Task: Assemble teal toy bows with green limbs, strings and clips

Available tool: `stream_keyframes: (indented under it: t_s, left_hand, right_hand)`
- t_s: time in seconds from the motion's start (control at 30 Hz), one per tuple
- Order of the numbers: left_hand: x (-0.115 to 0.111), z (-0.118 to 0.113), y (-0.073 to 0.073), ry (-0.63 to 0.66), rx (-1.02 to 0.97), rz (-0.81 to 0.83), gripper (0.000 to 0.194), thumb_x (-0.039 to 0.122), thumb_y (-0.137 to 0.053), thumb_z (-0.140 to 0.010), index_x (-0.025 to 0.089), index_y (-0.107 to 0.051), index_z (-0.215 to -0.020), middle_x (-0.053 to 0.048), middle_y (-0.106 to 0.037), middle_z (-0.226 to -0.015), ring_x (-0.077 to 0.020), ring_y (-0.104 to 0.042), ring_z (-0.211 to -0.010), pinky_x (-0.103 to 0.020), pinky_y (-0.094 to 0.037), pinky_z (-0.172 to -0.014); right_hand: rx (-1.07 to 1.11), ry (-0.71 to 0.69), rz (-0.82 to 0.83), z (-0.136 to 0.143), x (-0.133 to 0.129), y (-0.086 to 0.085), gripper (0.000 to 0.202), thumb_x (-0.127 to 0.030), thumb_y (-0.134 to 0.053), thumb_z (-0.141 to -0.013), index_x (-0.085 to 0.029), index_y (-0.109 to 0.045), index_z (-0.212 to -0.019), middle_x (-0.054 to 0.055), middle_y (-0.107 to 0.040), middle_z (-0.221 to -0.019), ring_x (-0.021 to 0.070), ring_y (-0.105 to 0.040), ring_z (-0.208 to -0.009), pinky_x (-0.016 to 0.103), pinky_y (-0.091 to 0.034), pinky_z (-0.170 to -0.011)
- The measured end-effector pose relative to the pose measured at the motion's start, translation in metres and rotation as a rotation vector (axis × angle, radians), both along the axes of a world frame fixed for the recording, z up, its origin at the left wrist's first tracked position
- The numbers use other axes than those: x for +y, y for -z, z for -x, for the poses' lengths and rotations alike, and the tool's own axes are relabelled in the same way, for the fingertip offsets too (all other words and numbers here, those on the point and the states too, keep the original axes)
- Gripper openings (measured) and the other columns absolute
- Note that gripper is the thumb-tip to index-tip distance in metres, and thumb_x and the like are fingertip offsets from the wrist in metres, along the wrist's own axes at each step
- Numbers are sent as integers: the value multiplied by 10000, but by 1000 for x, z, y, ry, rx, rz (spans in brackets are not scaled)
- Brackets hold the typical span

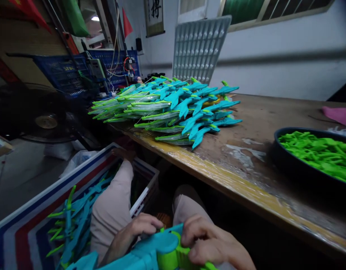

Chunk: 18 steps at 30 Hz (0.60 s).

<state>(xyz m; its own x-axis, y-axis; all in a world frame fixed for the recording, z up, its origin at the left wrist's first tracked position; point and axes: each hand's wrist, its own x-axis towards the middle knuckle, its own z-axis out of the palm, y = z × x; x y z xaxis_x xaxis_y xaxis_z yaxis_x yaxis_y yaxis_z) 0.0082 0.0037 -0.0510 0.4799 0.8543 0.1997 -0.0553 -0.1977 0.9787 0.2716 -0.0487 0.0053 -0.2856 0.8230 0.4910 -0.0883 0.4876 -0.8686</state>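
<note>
At the far left a striped woven plastic bag [26, 225] holds loose teal and green plastic toy swords [74, 221]; just right of it, low over the lap, the left hand [139, 228] and right hand [209, 245] have their fingers closed on a teal plastic toy sword with a bright green guard [164, 251], seemingly pressing guard onto hilt; the next move likely needs a firm, squared push. On the worn wooden desk [246, 165] lies a heap of finished teal and green swords [173, 108]; at far right a dark round tray [282, 157] holds green plastic guard pieces [316, 152].

Left hand [139, 228] low over the lap, fingers curled inward, knuckles up, right hand [209, 243] close beside it, fingers bent and pressing down, both forearms angled in from below
</note>
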Motion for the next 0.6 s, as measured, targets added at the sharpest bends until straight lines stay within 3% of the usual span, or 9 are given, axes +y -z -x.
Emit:
stream_keyframes:
  t_s: [0.13, 0.2, 0.33, 0.4, 0.5, 0.6]
  left_hand:
    - [-8, -19, -25, -124, 60, 2, 118, 363, -757, -850, 275, -805, -910, -102, -777, -962, -269, -707, -914, -316, -516, -816]
    - [-10, -24, -30, -158, 55, 9, 106, 354, -802, -796, 286, -803, -878, -95, -781, -924, -283, -699, -907, -318, -511, -817]
    - [-13, -25, -23, -257, 114, -78, 199, 273, -837, -716, 294, -779, -906, -86, -769, -982, -300, -681, -979, -325, -496, -879]
    - [-13, -22, -15, -294, 178, -113, 250, 235, -836, -693, 290, -761, -926, -80, -755, -1033, -301, -674, -1011, -317, -498, -890]
    - [-10, -14, -6, -311, 231, -67, 327, 206, -861, -636, 293, -742, -927, -72, -737, -1080, -301, -674, -999, -311, -521, -864]
    - [-4, -5, -6, -266, 179, 20, 353, 199, -901, -583, 301, -763, -891, -63, -742, -1021, -295, -688, -926, -322, -550, -837]
  right_hand:
    - [57, 13, 76, -4, -5, 15, 255, -383, -705, -935, -399, -718, -1189, 65, -679, -1112, 279, -670, -1018, 439, -553, -900]
    - [67, 89, 106, -4, -7, 20, 323, -463, -785, -860, -368, -721, -1162, 66, -692, -1098, 276, -681, -991, 419, -572, -873]
    - [104, 377, 206, -2, -17, 8, 733, -708, -816, -684, -271, -667, -1253, 125, -709, -1119, 338, -681, -1054, 458, -583, -909]
    - [198, 504, 281, 1, -23, -3, 605, -627, -809, -765, -262, -667, -1226, 121, -717, -1108, 331, -688, -1057, 455, -595, -903]
    - [350, 606, 369, 5, -21, -16, 168, -404, -683, -953, -240, -718, -941, 67, -736, -911, 246, -719, -915, 375, -607, -858]
    - [572, 575, 481, 5, -9, -17, 215, -395, -653, -964, -216, -676, -848, 55, -747, -831, 246, -735, -872, 392, -599, -854]
